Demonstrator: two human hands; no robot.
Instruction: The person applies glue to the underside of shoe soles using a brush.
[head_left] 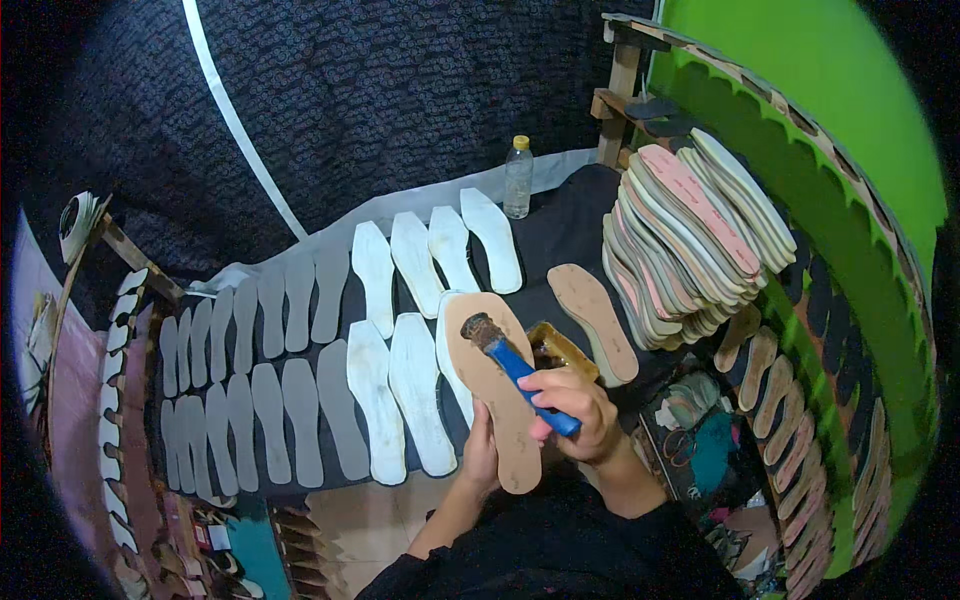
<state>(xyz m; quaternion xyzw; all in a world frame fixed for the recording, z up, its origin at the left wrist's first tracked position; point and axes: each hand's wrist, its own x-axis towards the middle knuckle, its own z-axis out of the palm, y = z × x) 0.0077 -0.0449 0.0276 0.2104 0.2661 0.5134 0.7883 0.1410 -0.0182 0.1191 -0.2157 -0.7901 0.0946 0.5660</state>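
Gripping a blue-handled brush (530,384) between bent fingers and thumb, the right hand (580,412) holds its dark, caked bristles over the wide end of a tan insole (505,408); from where I stand, I cannot tell how firmly they press. The left hand (482,456) clasps that insole by its left edge, toward the narrow end, thumb uppermost and the other fingers mostly hidden underneath. The insole is held tilted in front of the person's body, above the near edge of a table covered in dark cloth (548,240), and overlaps one of the white insoles (374,275) laid out there. Just behind the right hand sits a container (578,362) of brownish stuff, with a second, speckled tan insole (595,325) near it. Grey insoles (331,300) line up in two rows to the left. A tall stack of insoles (690,235) leans at the right, and a yellow-capped bottle (518,182) stands at the back.
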